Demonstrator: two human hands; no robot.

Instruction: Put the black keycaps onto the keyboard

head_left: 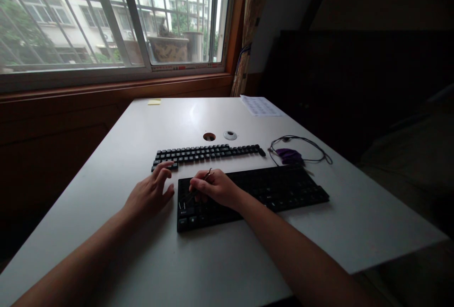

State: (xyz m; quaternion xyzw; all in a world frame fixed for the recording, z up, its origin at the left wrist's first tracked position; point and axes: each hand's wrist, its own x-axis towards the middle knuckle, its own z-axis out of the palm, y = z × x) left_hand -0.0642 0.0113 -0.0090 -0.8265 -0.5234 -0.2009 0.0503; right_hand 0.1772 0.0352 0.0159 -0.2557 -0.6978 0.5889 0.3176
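Observation:
My right hand (209, 186) is closed around thin metal tweezers (209, 173), held like a pen over the left part of a black keyboard (283, 188). Two slender tips point down at the keyboard's left end, where several keycaps (182, 223) sit along the front edge. Most of the keyboard's surface is dark, so its key positions are hard to make out. My left hand (151, 191) rests left of the keyboard, thumb and fingers apart and bent. Its fingertips reach the near left end of loose black keycaps (202, 154) lined up in rows behind the keyboard.
A coiled black cable (319, 160) and a purple cloth-like item (289, 156) lie at the right. Behind the keycaps are a round table hole (209, 136) and a white ring-shaped cover (230, 135). Printed sheets (262, 106) and a yellow note (154, 101) lie farther back.

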